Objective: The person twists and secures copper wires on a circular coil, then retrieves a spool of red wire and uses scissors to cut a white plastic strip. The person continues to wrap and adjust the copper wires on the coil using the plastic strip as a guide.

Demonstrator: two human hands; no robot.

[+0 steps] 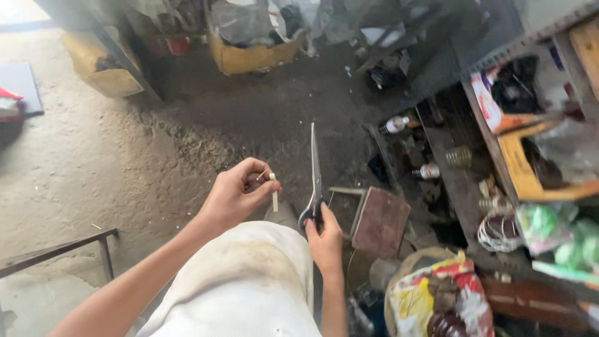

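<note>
Dusty workshop floor below: left hand point(234, 196) pinches a small white tube point(274, 192) while right hand point(324, 240) grips closed scissors point(315, 178) just beside it; cutting apparently calls for opening the blades first.

Glossy steel scissors point(315, 175); beside them, matt white plastic piece point(274, 192); beneath, rough dusty concrete floor point(93, 168); smudged white cloth point(249, 281).
</note>
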